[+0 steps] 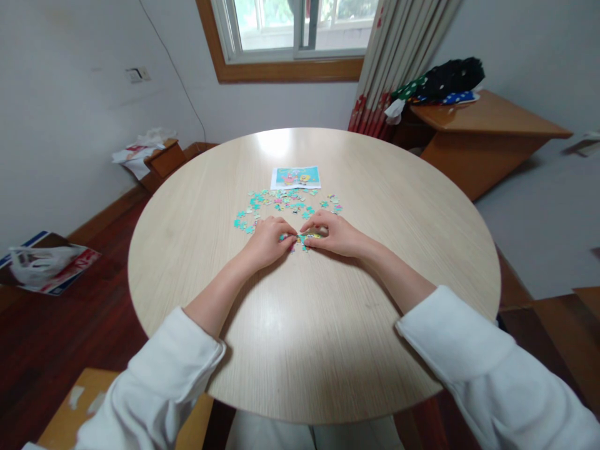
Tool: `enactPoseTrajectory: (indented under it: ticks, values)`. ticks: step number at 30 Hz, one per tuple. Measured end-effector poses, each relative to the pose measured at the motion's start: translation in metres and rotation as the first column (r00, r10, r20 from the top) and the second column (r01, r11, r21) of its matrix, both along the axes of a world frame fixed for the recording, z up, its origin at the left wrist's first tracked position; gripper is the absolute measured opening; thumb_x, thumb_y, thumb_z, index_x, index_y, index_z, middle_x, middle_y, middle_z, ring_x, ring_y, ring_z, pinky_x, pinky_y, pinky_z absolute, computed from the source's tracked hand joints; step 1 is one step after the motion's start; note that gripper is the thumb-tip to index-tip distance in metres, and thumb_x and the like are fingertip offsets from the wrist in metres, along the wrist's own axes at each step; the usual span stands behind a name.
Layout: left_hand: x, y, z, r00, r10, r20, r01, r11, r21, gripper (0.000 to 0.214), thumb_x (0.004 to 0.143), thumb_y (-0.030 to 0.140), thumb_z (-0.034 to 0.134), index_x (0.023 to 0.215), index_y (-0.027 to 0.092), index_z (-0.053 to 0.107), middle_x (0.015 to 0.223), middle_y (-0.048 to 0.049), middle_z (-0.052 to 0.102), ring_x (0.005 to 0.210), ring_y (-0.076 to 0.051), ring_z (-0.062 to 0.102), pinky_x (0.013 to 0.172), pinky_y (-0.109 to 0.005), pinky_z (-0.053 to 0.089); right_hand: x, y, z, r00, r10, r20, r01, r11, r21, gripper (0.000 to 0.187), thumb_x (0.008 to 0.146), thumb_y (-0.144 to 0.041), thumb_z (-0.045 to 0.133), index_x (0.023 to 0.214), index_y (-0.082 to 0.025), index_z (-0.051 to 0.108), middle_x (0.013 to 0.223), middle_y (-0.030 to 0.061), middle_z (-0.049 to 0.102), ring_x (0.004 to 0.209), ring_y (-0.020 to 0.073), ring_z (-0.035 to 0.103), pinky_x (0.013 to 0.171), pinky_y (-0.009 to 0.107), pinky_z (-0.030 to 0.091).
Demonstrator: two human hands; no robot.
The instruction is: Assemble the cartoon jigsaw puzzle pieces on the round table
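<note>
The left hand [270, 239] and right hand [338, 234] curl inward, finger-to-thumb gaps narrow, at the puzzle [300, 240] on the table [300, 312]; whether either grips a piece, I cannot tell. Partly hidden, the puzzle runs left to right. Loose pieces [255, 201] lie beyond, before the card [296, 177].

A wood-framed window [299, 28] sits at twelve o'clock, with a pale curtain [398, 59], red lower down, at one. Bunched cloths [450, 81] lie on a wooden desk [510, 119] at two, and a plastic bag [42, 262] rests at nine.
</note>
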State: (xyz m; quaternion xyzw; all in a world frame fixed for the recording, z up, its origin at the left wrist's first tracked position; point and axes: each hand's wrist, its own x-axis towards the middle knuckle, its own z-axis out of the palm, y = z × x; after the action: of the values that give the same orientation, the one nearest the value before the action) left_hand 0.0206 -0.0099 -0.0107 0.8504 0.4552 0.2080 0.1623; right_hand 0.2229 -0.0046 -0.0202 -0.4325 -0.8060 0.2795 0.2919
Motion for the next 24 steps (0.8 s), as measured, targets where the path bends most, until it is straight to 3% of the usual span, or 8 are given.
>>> enactPoseTrajectory:
  ticks: [4,12,20,24]
  values:
    - [-0.0007,0.001,0.0019,0.998,0.061,0.016,-0.061,0.998,0.004,0.018,0.085,0.018,0.057,0.086,0.017,0.075,0.089,-0.0079,0.07,0.088,-0.02,0.061,0.084,-0.035,0.044,-0.0003,-0.0013,0.0017,0.998,0.027,0.061,-0.028,0.999,0.014,0.029,0.069,-0.02,0.076,0.098,-0.023,0.071,0.09,0.0039,0.06,0.088,0.0188,0.056,0.083,0.036,0.046]
    - [-0.0042,0.004,0.0026,0.982,0.181,0.052,-0.182,0.983,0.012,0.017,0.083,0.018,0.057,0.083,0.016,0.074,0.091,-0.0082,0.069,0.085,-0.019,0.061,0.083,-0.035,0.044,0.0001,0.0005,-0.0038,1.0,-0.023,0.002,0.023,0.999,0.05,0.027,0.073,-0.022,0.072,0.1,-0.022,0.069,0.099,0.0055,0.061,0.098,0.0208,0.058,0.093,0.041,0.044]
    - [-0.0087,0.0083,0.0008,0.966,0.236,0.107,-0.239,0.971,0.021,0.016,0.081,0.018,0.058,0.079,0.016,0.073,0.086,-0.0072,0.071,0.081,-0.019,0.061,0.083,-0.034,0.045,0.0,0.0055,-0.0038,0.983,-0.153,-0.099,0.162,0.982,0.099,0.015,0.074,-0.013,0.062,0.084,-0.02,0.07,0.089,0.0049,0.06,0.087,0.0193,0.057,0.087,0.04,0.045]
    - [-0.0083,0.0085,0.0002,0.958,0.259,0.121,-0.259,0.966,-0.016,0.017,0.078,0.016,0.058,0.082,0.016,0.074,0.085,-0.0064,0.073,0.078,-0.018,0.062,0.084,-0.033,0.046,0.0004,0.0054,-0.0034,0.991,-0.066,-0.114,0.076,0.993,0.088,0.026,0.069,-0.002,0.049,0.063,-0.02,0.066,0.084,0.0037,0.057,0.086,0.0178,0.056,0.089,0.039,0.045]
